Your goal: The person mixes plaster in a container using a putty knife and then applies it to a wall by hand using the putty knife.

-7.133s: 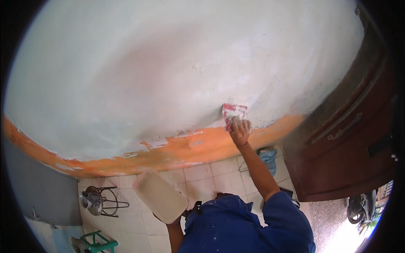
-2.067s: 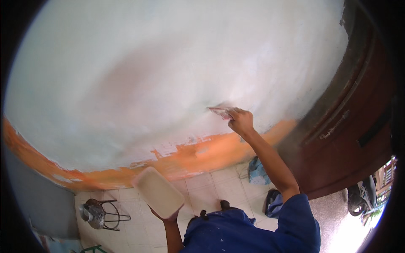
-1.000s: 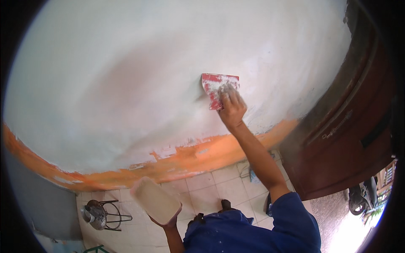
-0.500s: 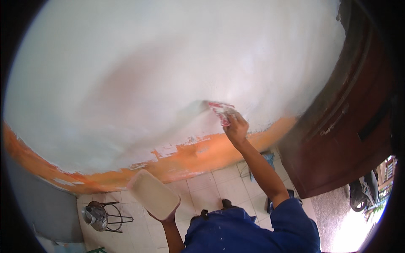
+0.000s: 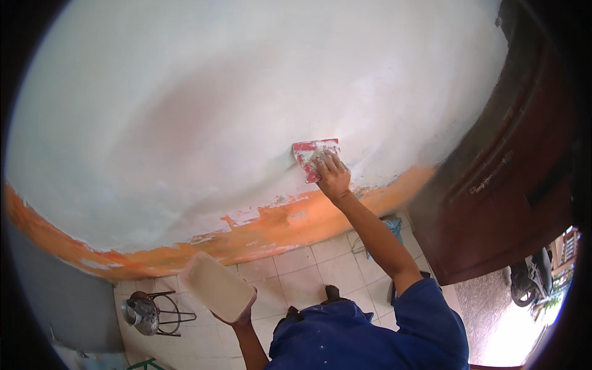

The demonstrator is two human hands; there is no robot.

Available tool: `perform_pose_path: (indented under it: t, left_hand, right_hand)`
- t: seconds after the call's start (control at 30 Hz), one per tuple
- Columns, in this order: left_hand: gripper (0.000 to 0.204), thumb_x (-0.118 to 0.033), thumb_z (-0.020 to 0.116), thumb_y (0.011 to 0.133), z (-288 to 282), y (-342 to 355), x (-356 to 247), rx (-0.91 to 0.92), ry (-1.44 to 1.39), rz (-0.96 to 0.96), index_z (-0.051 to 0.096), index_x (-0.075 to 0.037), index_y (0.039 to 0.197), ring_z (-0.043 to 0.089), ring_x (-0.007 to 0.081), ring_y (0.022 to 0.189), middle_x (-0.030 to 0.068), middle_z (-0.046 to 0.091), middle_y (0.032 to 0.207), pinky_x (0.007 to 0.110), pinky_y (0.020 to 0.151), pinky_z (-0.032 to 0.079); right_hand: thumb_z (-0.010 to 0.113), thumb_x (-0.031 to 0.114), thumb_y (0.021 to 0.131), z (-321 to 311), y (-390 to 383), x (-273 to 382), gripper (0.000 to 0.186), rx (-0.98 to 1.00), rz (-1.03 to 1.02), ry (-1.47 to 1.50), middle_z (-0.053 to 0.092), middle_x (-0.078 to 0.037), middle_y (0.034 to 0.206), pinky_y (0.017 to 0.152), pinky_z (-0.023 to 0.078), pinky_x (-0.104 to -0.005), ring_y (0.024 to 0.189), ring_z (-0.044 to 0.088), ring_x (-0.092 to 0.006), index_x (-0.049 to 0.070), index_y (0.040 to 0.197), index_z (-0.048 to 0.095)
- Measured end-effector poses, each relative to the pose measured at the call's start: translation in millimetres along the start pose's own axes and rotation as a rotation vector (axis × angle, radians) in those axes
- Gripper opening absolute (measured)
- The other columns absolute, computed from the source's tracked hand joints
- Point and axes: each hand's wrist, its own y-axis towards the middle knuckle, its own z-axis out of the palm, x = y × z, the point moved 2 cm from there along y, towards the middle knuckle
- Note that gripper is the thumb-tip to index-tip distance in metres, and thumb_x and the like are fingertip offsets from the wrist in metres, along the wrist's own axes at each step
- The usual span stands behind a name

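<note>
In my right hand (image 5: 333, 175) is a flat red putty spreader (image 5: 306, 158), smeared with white filler. Its blade lies against the white-coated wall (image 5: 246, 92), a little above the ragged lower border of the coat. Below that border runs a bare orange band (image 5: 283, 225). My left hand (image 5: 243, 319) supports a pale rectangular tub (image 5: 217, 288) from beneath, low and away from the wall. The tub's broad face looks smooth and cream-coloured; most of the fingers under it are hidden.
A round stool (image 5: 143, 313) with a metal container on it stands at lower left on the tiled floor (image 5: 302, 262). A dark red door (image 5: 499, 203) borders the wall at right. A blue bag (image 5: 393, 227) lies by the wall's foot. Outside, a motorbike (image 5: 527, 280) is parked.
The spreader, blurred before, now shows sharply, slightly further left and flatter to the wall. My right hand has moved left and a bit upward with it. The tub has shifted slightly left and down.
</note>
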Motion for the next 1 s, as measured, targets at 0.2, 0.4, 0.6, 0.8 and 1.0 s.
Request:
perform_pose_path:
  t: [0.2,0.4,0.6,0.8,1.0]
  left_hand:
    - [0.076,-0.052,0.059,0.083,12.0,2.8,-9.3,-0.046,-0.333,0.038,0.033,-0.011,0.142,0.041,0.0330,0.122,0.0137,0.040,0.134,0.057,0.097,0.031]
    - [0.075,-0.051,0.059,0.083,22.3,-7.0,-19.7,0.060,-0.480,-0.022,0.033,-0.012,0.141,0.042,0.0333,0.120,0.0141,0.040,0.133,0.056,0.096,0.032]
    - [0.074,-0.051,0.059,0.083,41.0,-1.7,-41.5,0.200,-1.242,-0.081,0.034,-0.011,0.140,0.043,0.0323,0.116,0.0150,0.041,0.130,0.054,0.093,0.034]
    - [0.074,-0.052,0.057,0.084,37.1,-5.9,-46.3,0.142,-1.217,-0.111,0.034,-0.011,0.140,0.043,0.0323,0.115,0.0156,0.042,0.130,0.053,0.091,0.036]
    - [0.072,-0.053,0.055,0.084,31.4,-19.7,-37.9,0.108,-1.115,-0.083,0.035,-0.011,0.139,0.046,0.0332,0.112,0.0161,0.044,0.128,0.054,0.088,0.037]
  right_hand:
    - [0.072,0.003,0.065,-50.1,52.6,4.8,0.028,-0.323,0.040,0.115,0.065,-0.015,0.100,0.074,0.055,-0.0397,0.094,0.065,-0.0336,0.003,0.092,0.063]
    - [0.072,0.001,0.070,-13.8,77.8,5.9,0.024,-0.358,-0.072,-0.022,0.065,-0.013,0.098,0.074,0.056,-0.0380,0.094,0.065,-0.0339,0.000,0.093,0.064]
    - [0.069,0.008,0.074,12.9,19.8,7.9,0.017,-0.182,-0.087,-0.028,0.063,-0.010,0.094,0.074,0.056,-0.0365,0.100,0.062,-0.0319,0.004,0.090,0.063]
    - [0.073,0.006,0.066,-9.8,-16.0,8.0,0.030,-0.134,0.011,0.087,0.064,-0.012,0.100,0.072,0.056,-0.0383,0.094,0.064,-0.0316,0.006,0.093,0.062]
    - [0.070,0.006,0.071,-52.5,78.7,10.0,0.024,-0.413,-0.016,0.059,0.064,-0.014,0.100,0.073,0.055,-0.0392,0.093,0.064,-0.0338,0.005,0.094,0.064]
